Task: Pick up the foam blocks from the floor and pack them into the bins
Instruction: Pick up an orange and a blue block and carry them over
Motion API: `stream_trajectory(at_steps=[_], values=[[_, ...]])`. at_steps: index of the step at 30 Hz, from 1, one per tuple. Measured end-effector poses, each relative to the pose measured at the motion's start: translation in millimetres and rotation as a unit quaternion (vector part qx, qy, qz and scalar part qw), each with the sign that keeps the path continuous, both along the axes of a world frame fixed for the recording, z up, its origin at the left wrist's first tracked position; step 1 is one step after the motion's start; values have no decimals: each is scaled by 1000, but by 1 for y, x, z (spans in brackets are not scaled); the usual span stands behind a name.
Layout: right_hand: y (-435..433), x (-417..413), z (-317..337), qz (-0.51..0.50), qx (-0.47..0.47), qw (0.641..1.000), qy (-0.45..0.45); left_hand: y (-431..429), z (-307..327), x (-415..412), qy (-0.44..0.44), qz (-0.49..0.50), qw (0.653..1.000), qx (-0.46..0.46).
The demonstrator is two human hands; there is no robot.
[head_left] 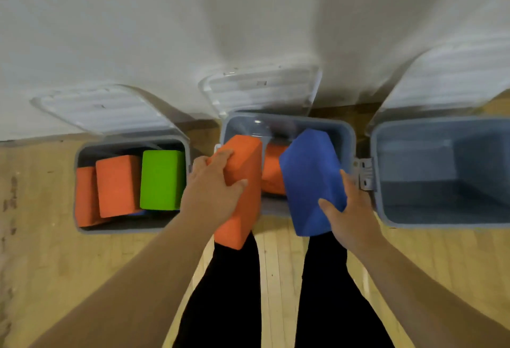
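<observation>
An orange block [244,159] is being gripped by fingers of the left hand [212,193], a blue block [309,173] by the right hand [352,209], both over the middle bin [350,133]; jamming against the block inside [273,172] is being risked.

Hands [278,204] — orange block [242,182], blue block [311,182]

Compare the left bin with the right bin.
1. The left bin holds orange blocks and a green block, packed side by side; the right bin shows no blocks inside.
2. The left bin is seen whole; the right bin is cut off by the picture's edge.
Shared: both are grey, stand on the wooden floor, and have their clear lids open, tilted back toward the wall.
</observation>
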State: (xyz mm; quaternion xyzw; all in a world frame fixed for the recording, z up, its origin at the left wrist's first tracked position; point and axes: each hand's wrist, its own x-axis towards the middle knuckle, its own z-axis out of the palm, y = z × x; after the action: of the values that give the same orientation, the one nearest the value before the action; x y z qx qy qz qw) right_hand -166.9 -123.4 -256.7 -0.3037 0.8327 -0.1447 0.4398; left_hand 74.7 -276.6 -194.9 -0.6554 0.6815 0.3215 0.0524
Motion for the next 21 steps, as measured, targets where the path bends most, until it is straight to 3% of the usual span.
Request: stream_trajectory(at_steps=[5,8,13,16,21], values=[[-57,4,-158,-86,13,996,-2,-89,-165,-35,-50,-42,996,57],[-83,13,-251,-115,11,991,-67,-121,-265,-37,-62,-70,991,97],[-98,33,-386,-5,90,990,-106,-143,-401,-18,-89,-71,988,106],[-86,41,-437,30,127,988,-86,-142,-460,-15,-53,-53,991,107],[-68,40,-456,57,104,992,-37,-106,-517,-11,-8,-51,984,169]])
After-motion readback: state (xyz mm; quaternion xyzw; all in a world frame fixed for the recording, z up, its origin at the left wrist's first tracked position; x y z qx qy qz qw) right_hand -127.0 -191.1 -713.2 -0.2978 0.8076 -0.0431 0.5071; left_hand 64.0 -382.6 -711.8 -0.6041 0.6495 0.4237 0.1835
